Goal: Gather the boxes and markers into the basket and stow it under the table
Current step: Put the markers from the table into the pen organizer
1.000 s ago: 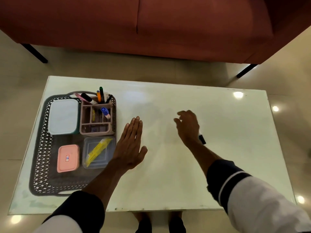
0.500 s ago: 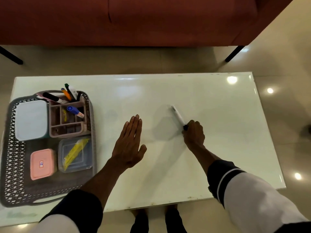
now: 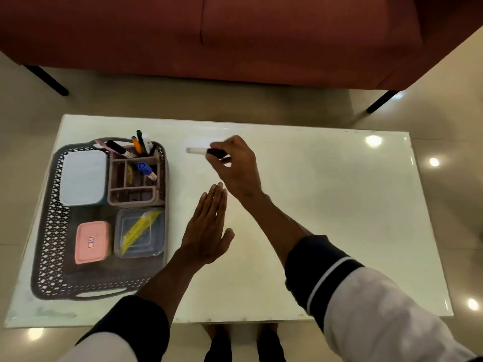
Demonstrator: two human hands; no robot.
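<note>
A dark lattice basket (image 3: 49,246) lies on the left of the white table (image 3: 326,218). Inside it are a pale blue box (image 3: 83,177), a pink box (image 3: 91,242), a clear box (image 3: 139,232) with a yellow packet, and a brown organiser (image 3: 134,178) holding several markers. My right hand (image 3: 235,165) grips a white marker (image 3: 197,150) with a black cap, held level above the table to the right of the organiser. My left hand (image 3: 207,228) is flat with straight fingers just right of the basket, holding nothing.
A red-brown sofa (image 3: 235,35) with black legs stands beyond the table's far edge. Glossy floor tiles surround the table. My feet (image 3: 243,343) show under the near edge.
My right hand has lifted the white marker off the table's middle and carried it left towards the organiser. My left hand has stayed flat beside the basket.
</note>
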